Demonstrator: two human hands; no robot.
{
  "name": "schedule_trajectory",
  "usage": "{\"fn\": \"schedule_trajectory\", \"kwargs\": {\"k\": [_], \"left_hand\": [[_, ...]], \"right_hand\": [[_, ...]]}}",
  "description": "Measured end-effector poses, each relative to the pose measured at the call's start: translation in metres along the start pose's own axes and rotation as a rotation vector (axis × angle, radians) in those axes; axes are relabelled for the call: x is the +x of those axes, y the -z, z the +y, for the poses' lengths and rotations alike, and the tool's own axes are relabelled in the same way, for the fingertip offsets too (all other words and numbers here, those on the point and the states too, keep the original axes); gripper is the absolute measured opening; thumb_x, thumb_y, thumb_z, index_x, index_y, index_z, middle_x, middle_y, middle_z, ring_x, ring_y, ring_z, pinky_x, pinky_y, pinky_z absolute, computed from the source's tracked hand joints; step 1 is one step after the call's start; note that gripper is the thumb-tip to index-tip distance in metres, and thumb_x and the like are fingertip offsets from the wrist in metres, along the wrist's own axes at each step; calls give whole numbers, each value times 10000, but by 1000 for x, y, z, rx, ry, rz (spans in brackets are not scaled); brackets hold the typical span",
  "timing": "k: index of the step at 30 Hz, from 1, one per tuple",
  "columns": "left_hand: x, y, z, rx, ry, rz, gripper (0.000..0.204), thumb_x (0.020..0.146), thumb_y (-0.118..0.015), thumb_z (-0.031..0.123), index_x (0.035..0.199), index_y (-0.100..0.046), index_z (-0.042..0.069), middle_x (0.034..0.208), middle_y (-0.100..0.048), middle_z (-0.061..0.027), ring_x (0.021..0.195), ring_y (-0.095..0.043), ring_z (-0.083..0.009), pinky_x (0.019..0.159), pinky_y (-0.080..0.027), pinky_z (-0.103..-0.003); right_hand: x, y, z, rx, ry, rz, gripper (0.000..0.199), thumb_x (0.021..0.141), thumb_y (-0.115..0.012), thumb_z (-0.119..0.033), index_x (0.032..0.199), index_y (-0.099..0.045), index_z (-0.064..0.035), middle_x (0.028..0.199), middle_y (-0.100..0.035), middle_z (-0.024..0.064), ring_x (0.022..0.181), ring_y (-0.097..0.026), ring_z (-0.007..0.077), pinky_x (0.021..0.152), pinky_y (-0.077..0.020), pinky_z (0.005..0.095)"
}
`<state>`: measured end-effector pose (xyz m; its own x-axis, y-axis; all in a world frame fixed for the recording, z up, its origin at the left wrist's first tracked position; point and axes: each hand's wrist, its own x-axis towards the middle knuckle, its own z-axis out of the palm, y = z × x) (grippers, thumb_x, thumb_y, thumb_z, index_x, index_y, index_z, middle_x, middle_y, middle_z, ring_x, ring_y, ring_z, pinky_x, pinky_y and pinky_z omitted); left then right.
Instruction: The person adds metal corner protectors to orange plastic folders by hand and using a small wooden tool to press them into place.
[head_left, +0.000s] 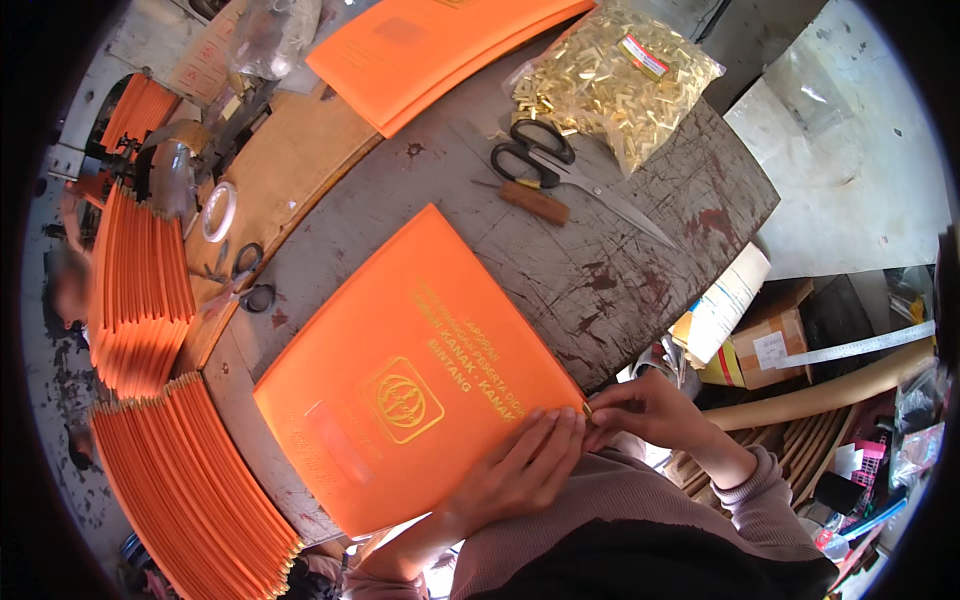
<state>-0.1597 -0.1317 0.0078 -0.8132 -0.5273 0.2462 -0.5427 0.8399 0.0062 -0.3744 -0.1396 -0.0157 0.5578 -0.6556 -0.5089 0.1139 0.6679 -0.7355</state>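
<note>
An orange folder with gold print and a clear label window lies at a slant on the worn table, its near part by my body. My left hand holds the folder near its right-hand corner, fingers together on the cover and thumb hidden. At that corner my right hand is closed in a pinch on a small gold metal corner piece, mostly covered by the fingers. Farther up the table lie black-handled scissors, an awl with a wooden handle and a clear bag of gold metal corners.
Stacks of orange folders stand at the left, and more folders lie at the far edge. A smaller pair of scissors and a tape roll are at the left. Boxes and a ruler are at the right.
</note>
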Motion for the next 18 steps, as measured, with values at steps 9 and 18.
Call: {"fn": "schedule_trajectory", "kwargs": {"k": [9, 18], "left_hand": [[1, -6, 8, -63, 162, 14, 299, 804, -516, 152, 1072, -612, 59, 1124, -579, -45, 1051, -555, -164, 918, -430, -318], [-1, -9, 0, 79, -28, 69, 268, 803, -509, 122, 1007, -646, 15, 1065, -608, -87, 1004, -587, -190, 897, -464, -301]], "right_hand": [[-6, -12, -1, -535, 134, 79, 254, 942, -421, -159, 864, -579, 24, 704, -630, 75, 668, -650, 132, 607, -496, 240], [0, -16, -18, -422, -58, 61, 290, 941, -411, -181, 810, -589, 7, 544, -540, 47, 423, -544, 120, 451, -430, 248]]}}
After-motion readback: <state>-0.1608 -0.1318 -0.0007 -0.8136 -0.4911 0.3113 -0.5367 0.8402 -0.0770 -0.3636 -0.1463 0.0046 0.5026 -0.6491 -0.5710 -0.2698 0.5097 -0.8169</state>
